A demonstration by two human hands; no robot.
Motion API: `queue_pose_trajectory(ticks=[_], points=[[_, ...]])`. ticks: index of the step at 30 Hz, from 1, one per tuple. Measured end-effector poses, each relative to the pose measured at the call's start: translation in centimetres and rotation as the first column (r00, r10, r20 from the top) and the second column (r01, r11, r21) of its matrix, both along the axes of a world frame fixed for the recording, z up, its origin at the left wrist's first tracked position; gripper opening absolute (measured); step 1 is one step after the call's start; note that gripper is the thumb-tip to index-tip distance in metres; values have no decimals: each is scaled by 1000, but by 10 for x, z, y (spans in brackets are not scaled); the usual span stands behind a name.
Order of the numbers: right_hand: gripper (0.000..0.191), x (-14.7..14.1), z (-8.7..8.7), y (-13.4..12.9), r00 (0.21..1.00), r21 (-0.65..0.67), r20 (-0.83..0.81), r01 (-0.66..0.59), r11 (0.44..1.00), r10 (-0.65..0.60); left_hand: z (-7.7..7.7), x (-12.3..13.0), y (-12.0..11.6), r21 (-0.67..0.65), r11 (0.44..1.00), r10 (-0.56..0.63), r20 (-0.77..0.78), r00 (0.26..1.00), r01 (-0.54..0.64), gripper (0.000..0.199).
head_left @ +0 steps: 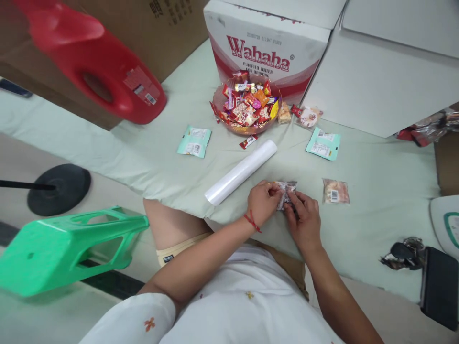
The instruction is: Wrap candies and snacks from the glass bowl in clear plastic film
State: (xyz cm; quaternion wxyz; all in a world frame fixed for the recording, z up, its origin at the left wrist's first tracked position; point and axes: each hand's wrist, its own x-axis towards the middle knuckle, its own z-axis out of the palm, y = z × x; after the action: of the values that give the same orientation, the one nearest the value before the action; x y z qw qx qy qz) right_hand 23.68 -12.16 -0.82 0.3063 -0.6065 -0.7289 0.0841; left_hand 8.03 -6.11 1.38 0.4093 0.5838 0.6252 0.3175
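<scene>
- Two bare hands at one small clear packet, just in from the near edge of the cloth-covered table.
- Pinched by the packet's left side: left hand, thumb and forefinger closed on the wrapper, other fingers curled in, red string bracelet at the wrist.
- Holding the packet's right side: right hand, thumb and fingers bent close together on the wrapper; exact contact under the fingertips too small to tell.
- Lying aslant to the left of the packet, apart from both hands: white roll.
- Flat to the right of the right hand: clear packet with pale pink contents.
- Farther back, well apart on either side of the roll: left mint-green sachet and right mint-green sachet.
- Beyond the roll: glass bowl heaped with wrapped sweets, one small red-wrapped sweet just in front.
- Standing behind the bowl: white and red Wahaha box.
- Over at far left: red plastic jug, above a green stool.
</scene>
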Motion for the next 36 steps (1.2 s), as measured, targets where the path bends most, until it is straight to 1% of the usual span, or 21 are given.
queue_pose_trajectory(ticks=[2,6,10,12,14,17,19,21,24,26,28,30,31,33,34,36], points=[[40,0,1,1,999,-15,-39,12,1000,-12,-1,-6,1,1,1000,-1,17,1000,1,12],[36,2,0,4,995,-38,-95,31,999,-34,-1,-14,3,-10,1000,23,-1,1000,-23,15],[36,2,-2,3,994,-54,-103,38,998,-43,2,-7,3,9,1000,-25,-14,1000,25,19],[36,2,-2,3,994,-57,-106,35,998,-41,4,0,2,11,1000,-13,-43,999,14,19],[36,2,-1,2,994,-57,-106,31,998,-37,5,4,2,8,1000,-1,-41,999,1,18],[36,1,0,2,992,-63,-119,30,998,-38,4,2,2,19,1000,-14,7,1000,14,18],[36,1,1,3,990,-68,-134,34,997,-43,4,-2,3,29,999,-36,4,999,36,19],[37,1,1,4,988,-67,-142,47,997,-56,4,-6,3,37,997,-62,-59,996,64,20],[38,0,1,4,989,-64,-133,57,996,-65,5,-8,1,43,993,-98,-241,966,112,20],[39,-1,1,4,994,-47,-94,58,997,-62,4,-5,-1,31,990,-117,-384,916,139,21],[39,-3,0,3,997,-21,-20,71,997,-71,3,-1,-4,12,983,-149,-508,848,181,25],[39,-5,-1,2,994,4,54,90,996,-91,2,2,-7,1,976,-176,-579,796,217,28],[39,-6,-1,2,992,11,84,95,995,-96,2,3,-8,2,974,-181,-590,787,226,28],[40,-8,-1,1,987,19,128,95,995,-97,1,2,-8,17,979,-159,-567,808,204,26],[40,-9,-1,0,984,21,148,93,995,-95,1,1,-6,29,984,-134,-532,836,176,24],[41,-10,0,-1,978,21,187,88,996,-90,1,-3,0,40,992,-90,-414,906,116,15]])
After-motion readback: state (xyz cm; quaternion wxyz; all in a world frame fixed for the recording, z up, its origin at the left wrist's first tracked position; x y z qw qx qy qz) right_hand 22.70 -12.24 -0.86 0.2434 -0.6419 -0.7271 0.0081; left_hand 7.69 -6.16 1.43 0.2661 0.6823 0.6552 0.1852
